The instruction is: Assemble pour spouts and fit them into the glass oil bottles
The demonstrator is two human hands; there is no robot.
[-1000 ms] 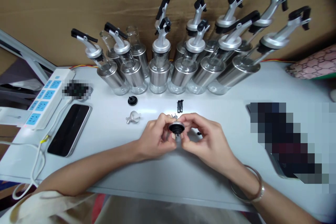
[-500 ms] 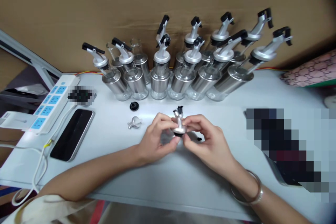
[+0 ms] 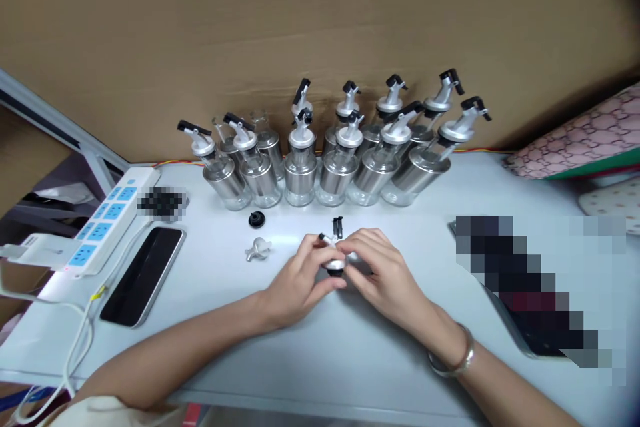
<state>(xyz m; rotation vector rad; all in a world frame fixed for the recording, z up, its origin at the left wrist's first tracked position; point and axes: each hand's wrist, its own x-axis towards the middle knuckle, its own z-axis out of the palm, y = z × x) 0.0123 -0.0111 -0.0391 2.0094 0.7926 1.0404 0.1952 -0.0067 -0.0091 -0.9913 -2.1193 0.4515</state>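
My left hand (image 3: 295, 277) and my right hand (image 3: 383, 270) meet over the middle of the white table (image 3: 320, 340), both pinched on a small silver pourer spout with a black base (image 3: 333, 259). Its thin tip with a black end points up and left between my fingers. Just behind my hands a small black lever piece (image 3: 338, 227) stands on the table. To the left lie a loose silver spout part (image 3: 258, 250) and a black rubber stopper (image 3: 257, 219). My right wrist wears a metal bangle (image 3: 453, 360).
Several glass-and-steel dispenser bottles (image 3: 300, 177) with pourer tops stand in rows at the back against cardboard. A white power strip (image 3: 100, 227) and a dark phone (image 3: 143, 275) lie at the left. A blurred dark item (image 3: 530, 287) is at the right, patterned fabric (image 3: 575, 137) beyond.
The spout was turned from base-up to upright, then tilted with its tip to the left. My hands stayed together at the table's middle; the camera view pulled back.
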